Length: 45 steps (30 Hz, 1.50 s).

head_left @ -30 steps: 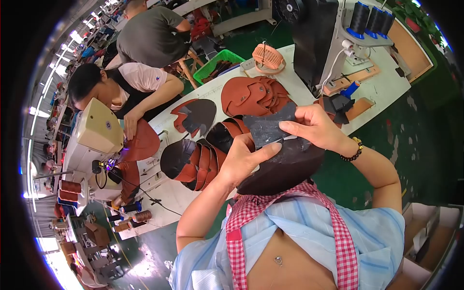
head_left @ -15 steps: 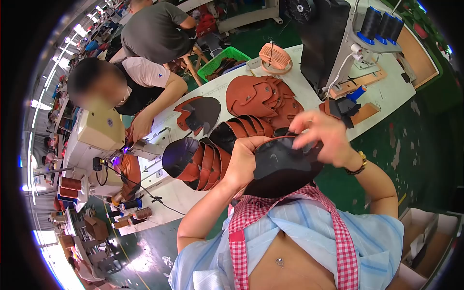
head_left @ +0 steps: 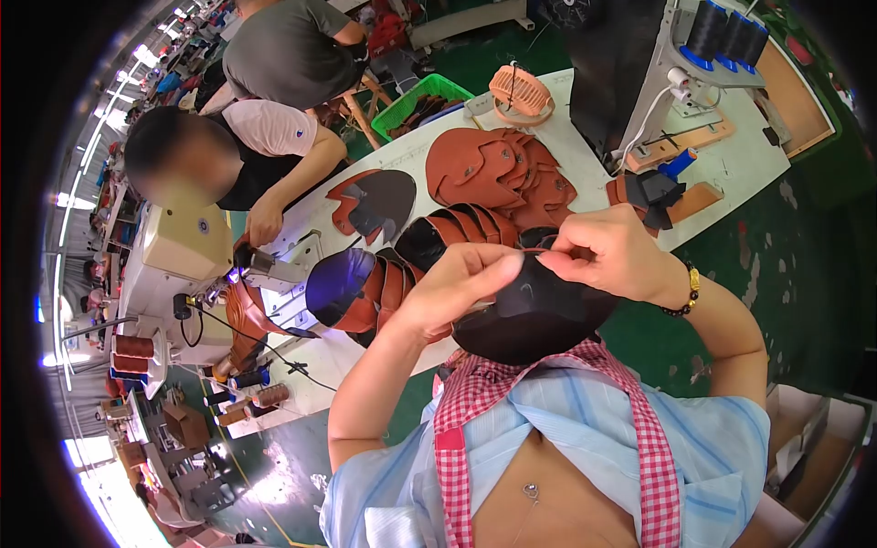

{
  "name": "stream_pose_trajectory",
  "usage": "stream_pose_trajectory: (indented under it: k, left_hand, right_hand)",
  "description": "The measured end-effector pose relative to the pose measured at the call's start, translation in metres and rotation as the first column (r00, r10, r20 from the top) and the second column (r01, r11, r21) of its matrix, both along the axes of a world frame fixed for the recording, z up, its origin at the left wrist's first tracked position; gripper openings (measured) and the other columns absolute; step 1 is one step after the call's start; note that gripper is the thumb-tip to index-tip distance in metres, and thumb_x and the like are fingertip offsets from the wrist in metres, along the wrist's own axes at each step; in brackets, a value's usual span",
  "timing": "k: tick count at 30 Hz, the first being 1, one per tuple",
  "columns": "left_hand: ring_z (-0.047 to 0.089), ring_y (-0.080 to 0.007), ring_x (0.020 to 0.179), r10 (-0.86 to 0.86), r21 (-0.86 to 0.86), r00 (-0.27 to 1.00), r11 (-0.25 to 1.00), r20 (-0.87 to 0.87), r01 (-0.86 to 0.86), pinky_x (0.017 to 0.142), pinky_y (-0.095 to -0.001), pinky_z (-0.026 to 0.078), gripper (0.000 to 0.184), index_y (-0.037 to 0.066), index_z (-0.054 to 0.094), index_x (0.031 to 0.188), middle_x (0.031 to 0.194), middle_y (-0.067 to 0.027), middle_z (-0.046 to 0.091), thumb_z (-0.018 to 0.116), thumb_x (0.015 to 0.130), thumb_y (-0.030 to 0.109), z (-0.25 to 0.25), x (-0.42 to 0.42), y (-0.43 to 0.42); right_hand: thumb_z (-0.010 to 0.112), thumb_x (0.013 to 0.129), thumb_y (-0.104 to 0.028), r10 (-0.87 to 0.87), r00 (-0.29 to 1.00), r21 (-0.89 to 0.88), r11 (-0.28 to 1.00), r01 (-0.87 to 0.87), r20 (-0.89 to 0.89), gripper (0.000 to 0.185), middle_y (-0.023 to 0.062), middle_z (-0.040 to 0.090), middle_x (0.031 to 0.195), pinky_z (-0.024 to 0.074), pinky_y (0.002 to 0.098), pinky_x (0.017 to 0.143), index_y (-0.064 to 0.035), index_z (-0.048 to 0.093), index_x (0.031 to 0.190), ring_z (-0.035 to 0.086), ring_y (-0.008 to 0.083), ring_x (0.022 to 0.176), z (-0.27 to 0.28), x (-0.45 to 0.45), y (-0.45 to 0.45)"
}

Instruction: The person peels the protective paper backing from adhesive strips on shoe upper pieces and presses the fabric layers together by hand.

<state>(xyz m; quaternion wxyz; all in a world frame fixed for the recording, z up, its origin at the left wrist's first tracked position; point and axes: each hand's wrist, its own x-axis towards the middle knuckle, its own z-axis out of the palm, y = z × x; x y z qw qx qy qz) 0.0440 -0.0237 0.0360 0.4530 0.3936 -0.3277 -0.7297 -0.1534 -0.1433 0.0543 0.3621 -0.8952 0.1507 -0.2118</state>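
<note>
A curved leather piece point(head_left: 539, 321), its smooth black side towards me and a thin brown rim on top, is held up against my chest. My left hand point(head_left: 468, 285) grips its upper edge, thumb and fingers pressed together. Close beside it, my right hand point(head_left: 614, 258) pinches the same edge. The two sets of fingertips almost meet at the rim; whatever fine detail lies between them is too small to make out. Just beyond my hands lie nested brown-and-black leather pieces point(head_left: 457, 230) and a second such row point(head_left: 340, 290).
Brown leather pieces point(head_left: 480, 164) are stacked on the white table point(head_left: 548, 96), with a flat black-and-brown piece point(head_left: 373, 203) to their left. At right stands a sewing machine point(head_left: 653, 87) with thread cones point(head_left: 708, 36). A co-worker point(head_left: 274, 137) sits at another sewing machine point(head_left: 187, 256).
My right hand has come down from above the leather piece, its spread fingers closing on the rim. My left hand has shifted along the rim towards it.
</note>
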Motion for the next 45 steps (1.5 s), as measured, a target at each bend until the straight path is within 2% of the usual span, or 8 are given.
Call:
stream_pose_trajectory:
  k: [8,16,22,25,29,32,37,45]
  left_hand:
    - [0.052,-0.0023,0.064,0.436,-0.141,0.794,0.898,0.424,-0.418,0.054,-0.0190,0.041,0.019,-0.003,0.068,0.095,0.076,0.0012,0.064,0.066,0.086,0.013,-0.021,0.005,-0.009]
    - [0.053,-0.0177,0.049,0.932,0.285,0.362,0.343,0.016,-0.895,0.047,-0.0338,0.048,0.015,0.003,0.061,0.090,0.072,-0.0066,0.060,0.065,0.086,0.017,-0.251,0.202,-0.043]
    - [0.062,-0.0303,0.083,0.426,0.059,0.302,0.496,0.853,-0.866,0.074,-0.0379,0.052,0.030,-0.003,0.056,0.110,0.094,-0.0194,0.061,0.051,0.081,0.000,-0.276,0.225,-0.048]
    - [0.060,-0.0360,0.099,0.351,-0.599,-0.606,0.755,0.714,-0.267,0.085,-0.0418,0.049,0.042,-0.006,0.053,0.115,0.111,-0.0258,0.057,0.054,0.073,-0.002,-0.234,0.180,-0.046]
    - [0.061,-0.0317,0.098,0.489,-0.477,0.213,0.872,0.846,-0.109,0.088,-0.0366,0.047,0.044,0.004,0.056,0.119,0.111,-0.0157,0.062,0.067,0.078,0.014,-0.129,0.050,-0.058]
    - [0.055,-0.0318,0.109,0.519,-0.620,0.361,0.735,0.775,0.276,0.089,-0.0386,0.046,0.060,0.007,0.049,0.127,0.116,-0.0162,0.059,0.074,0.074,0.021,-0.122,-0.023,-0.060]
    - [0.054,-0.0041,0.062,0.353,-0.345,0.804,0.918,0.478,-0.197,0.053,-0.0201,0.044,0.037,0.003,0.047,0.110,0.078,-0.0052,0.058,0.067,0.079,-0.001,-0.113,-0.050,-0.071]
    - [0.063,-0.0288,0.093,0.790,-0.705,0.180,0.388,0.586,0.594,0.087,-0.0365,0.048,0.036,0.006,0.066,0.102,0.109,-0.0128,0.062,0.075,0.070,0.022,-0.058,-0.053,-0.035]
  right_hand:
    - [0.059,0.090,-0.018,-0.125,0.975,0.630,0.777,-0.019,0.184,0.019,0.0043,0.066,0.090,0.0469,0.0240,0.066,-0.0005,0.064,0.093,0.059,0.0088,0.078,-0.019,0.011,-0.049]
    - [0.062,0.086,-0.017,-0.282,0.946,0.381,0.867,0.322,-0.158,0.018,0.0012,0.064,0.078,0.0465,0.0242,0.064,-0.0007,0.063,0.095,0.058,0.0080,0.071,-0.202,-0.034,-0.070]
    - [0.068,0.076,-0.009,-0.431,0.887,-0.171,0.899,0.404,-0.167,0.022,0.0092,0.057,0.097,0.0461,0.0348,0.078,-0.0024,0.060,0.095,0.055,0.0274,0.091,-0.228,-0.040,-0.036]
    - [0.067,0.076,-0.010,-0.411,0.905,-0.193,0.902,0.386,-0.109,0.022,0.0110,0.056,0.096,0.0462,0.0376,0.078,-0.0048,0.059,0.096,0.056,0.0296,0.091,-0.219,-0.047,-0.036]
    - [0.064,0.078,-0.006,-0.271,0.944,-0.072,0.962,0.262,-0.186,0.017,0.0120,0.058,0.089,0.0469,0.0355,0.075,-0.0050,0.058,0.094,0.058,0.0283,0.083,-0.207,-0.051,-0.041]
    - [0.063,0.082,-0.007,-0.168,0.959,0.311,0.921,0.235,-0.229,0.016,0.0090,0.062,0.087,0.0472,0.0301,0.070,-0.0027,0.057,0.097,0.060,0.0205,0.077,-0.165,-0.037,-0.047]
    - [0.072,0.078,-0.008,0.088,0.979,0.795,0.599,0.095,-0.183,0.041,0.0053,0.063,0.098,0.0484,0.0239,0.078,0.0012,0.054,0.113,0.058,0.0080,0.087,-0.104,-0.044,-0.063]
    - [0.079,0.065,0.000,0.267,0.959,0.929,0.371,-0.012,-0.094,0.051,0.0098,0.066,0.096,0.0528,0.0236,0.070,0.0059,0.056,0.109,0.064,0.0115,0.080,-0.090,-0.041,-0.052]
